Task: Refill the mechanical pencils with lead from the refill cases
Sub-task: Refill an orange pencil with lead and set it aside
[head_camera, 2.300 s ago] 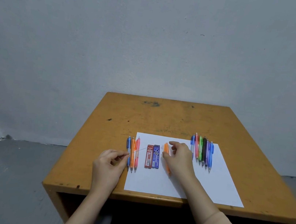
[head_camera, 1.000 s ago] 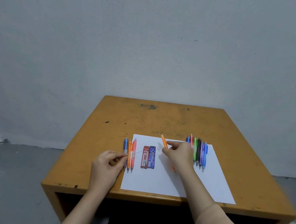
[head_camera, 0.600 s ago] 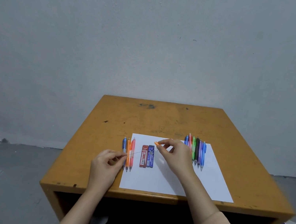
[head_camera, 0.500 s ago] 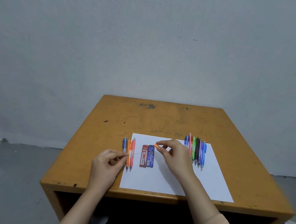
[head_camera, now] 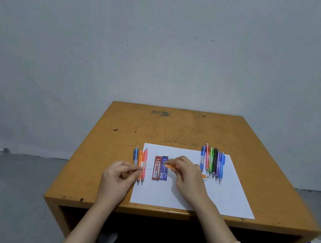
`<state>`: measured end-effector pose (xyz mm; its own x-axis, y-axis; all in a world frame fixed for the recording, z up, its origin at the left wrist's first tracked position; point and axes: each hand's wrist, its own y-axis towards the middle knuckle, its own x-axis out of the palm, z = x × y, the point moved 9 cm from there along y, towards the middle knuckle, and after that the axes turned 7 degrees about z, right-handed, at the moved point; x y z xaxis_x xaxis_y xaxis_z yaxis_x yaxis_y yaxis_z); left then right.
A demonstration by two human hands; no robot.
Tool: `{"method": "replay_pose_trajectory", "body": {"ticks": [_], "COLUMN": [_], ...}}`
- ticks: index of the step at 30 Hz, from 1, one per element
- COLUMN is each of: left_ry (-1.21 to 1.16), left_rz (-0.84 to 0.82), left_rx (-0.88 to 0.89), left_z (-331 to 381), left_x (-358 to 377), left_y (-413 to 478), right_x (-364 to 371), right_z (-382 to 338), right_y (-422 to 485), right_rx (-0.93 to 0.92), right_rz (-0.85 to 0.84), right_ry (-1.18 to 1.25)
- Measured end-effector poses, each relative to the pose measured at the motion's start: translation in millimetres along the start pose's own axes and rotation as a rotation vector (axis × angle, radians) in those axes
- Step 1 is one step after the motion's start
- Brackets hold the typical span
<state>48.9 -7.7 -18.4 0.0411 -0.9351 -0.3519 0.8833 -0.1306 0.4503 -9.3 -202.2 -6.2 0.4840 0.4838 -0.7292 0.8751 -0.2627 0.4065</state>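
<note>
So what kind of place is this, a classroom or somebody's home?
Probably a plain room used as a work spot, not clearly either: a worn wooden desk before a bare grey wall, on a grey floor.

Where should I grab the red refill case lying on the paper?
Pinch the red refill case by its two short ends, coming straight down from above. It lies flat on the paper, and its right long side seems flush against the blue case, so a finger probably won't fit there.

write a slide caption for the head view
Left hand pinches a lead, right hand holds an orange pencil near two refill cases on white paper.
</note>
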Motion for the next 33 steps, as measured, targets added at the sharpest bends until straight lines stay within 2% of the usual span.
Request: {"method": "replay_pose_trajectory", "body": {"ticks": [33], "left_ry": [-0.018], "left_rz": [0.004], "left_rx": [0.063], "left_z": [-0.5], "left_x": [2.5], "left_y": [0.4], "right_x": [8.3], "right_z": [7.1], "right_y": [-5.4], "right_rx": [-0.031], "right_rz": [0.071], "right_ry": [0.142]}}
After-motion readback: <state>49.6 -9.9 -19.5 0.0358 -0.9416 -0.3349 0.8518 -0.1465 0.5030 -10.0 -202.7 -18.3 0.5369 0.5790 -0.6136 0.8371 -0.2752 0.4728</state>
